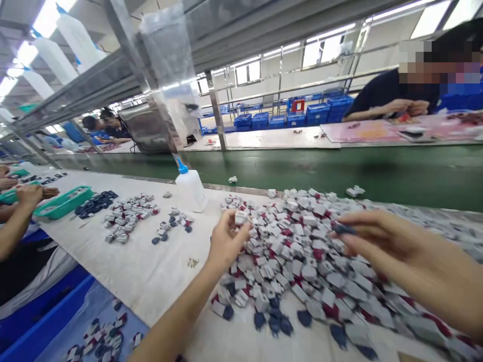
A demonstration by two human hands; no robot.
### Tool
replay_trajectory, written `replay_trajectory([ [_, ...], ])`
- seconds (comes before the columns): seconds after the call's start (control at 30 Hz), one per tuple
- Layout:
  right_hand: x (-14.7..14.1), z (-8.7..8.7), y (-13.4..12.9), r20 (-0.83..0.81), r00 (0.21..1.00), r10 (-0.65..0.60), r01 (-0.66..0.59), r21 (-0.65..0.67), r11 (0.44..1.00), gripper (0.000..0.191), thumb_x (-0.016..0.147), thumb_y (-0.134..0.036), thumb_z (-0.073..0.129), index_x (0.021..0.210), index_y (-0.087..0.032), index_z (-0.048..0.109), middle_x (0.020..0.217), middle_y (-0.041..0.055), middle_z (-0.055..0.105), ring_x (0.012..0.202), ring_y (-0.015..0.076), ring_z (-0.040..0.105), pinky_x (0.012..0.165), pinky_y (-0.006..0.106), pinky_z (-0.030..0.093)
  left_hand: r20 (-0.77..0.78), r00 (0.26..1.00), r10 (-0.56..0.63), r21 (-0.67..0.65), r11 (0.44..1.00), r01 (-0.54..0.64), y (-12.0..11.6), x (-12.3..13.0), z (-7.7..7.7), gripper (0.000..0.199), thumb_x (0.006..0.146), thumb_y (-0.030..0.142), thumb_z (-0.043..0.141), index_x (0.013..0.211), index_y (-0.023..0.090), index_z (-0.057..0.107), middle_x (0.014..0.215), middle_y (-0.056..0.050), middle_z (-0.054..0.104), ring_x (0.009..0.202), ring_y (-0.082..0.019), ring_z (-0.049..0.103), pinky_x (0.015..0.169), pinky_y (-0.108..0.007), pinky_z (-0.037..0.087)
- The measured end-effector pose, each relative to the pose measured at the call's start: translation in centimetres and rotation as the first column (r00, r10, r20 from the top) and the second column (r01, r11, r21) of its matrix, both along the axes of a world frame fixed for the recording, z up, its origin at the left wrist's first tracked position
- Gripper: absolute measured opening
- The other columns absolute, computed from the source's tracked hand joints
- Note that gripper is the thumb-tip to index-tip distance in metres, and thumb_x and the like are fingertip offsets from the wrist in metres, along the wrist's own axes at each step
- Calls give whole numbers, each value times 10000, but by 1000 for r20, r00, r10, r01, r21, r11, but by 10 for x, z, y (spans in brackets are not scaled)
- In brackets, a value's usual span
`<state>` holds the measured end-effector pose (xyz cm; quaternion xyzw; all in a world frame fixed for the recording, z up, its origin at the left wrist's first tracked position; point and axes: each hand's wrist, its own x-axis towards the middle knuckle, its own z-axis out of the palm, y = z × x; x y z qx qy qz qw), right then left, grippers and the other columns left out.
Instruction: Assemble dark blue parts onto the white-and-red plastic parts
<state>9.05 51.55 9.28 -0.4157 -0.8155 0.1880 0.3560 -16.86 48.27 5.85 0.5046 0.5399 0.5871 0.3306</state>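
A large pile of small light grey parts (309, 271), mixed with dark red and dark blue ones, spreads over the pale table (147, 271). My left hand (228, 241) pinches a light grey part (240, 217) between thumb and fingers at the pile's left edge. Above the pile's right side, my right hand (392, 246) grips a dark blue part (343, 229) between thumb and fingertips. Several loose dark blue parts (279, 319) lie along the near edge of the pile. A tiny heap of brass-coloured bits (192, 262) sits left of my left forearm.
A white bottle with a blue tip (191, 191) stands behind my left hand. Smaller heaps (130, 213) and a green tray (64, 202) are at left, beside a person's arm. Beyond lies a green belt (294, 168); another person sits across it. A blue bin (49, 322) is lower left.
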Motion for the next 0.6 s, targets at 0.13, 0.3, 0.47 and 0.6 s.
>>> replay_trajectory([
  [0.13,-123,15,111,36,998,-45,54,-304,951,199,916,-313,486,1045,-198,585,933,34,680,856,152,645,688,224,522,85,951,296,48,952,-301,48,-41,-37,183,782,271,584,918,167,520,843,-27,592,799,-155,602,692,-248,518],
  [0.3,-266,-21,209,213,974,-80,126,-212,969,188,928,-229,501,1074,-159,596,1044,65,627,970,192,582,877,362,466,177,953,244,-29,970,-242,45,-39,-48,151,764,207,588,902,181,533,788,-17,595,715,-137,568,624,-219,471],
  [0.47,-339,-60,255,391,920,-16,71,-128,989,254,969,-312,472,1124,-128,555,1016,70,583,910,171,571,840,376,483,396,852,343,-182,939,-293,53,-47,-44,205,741,248,639,898,179,528,909,-95,647,778,-178,625,623,-236,493],
  [0.6,-360,-75,257,506,862,4,22,-45,999,293,960,-350,496,1139,-124,550,1029,73,578,918,175,574,831,379,496,460,801,384,-226,923,-313,59,-57,-48,279,744,330,660,936,180,525,955,-110,667,787,-184,652,664,-252,523],
])
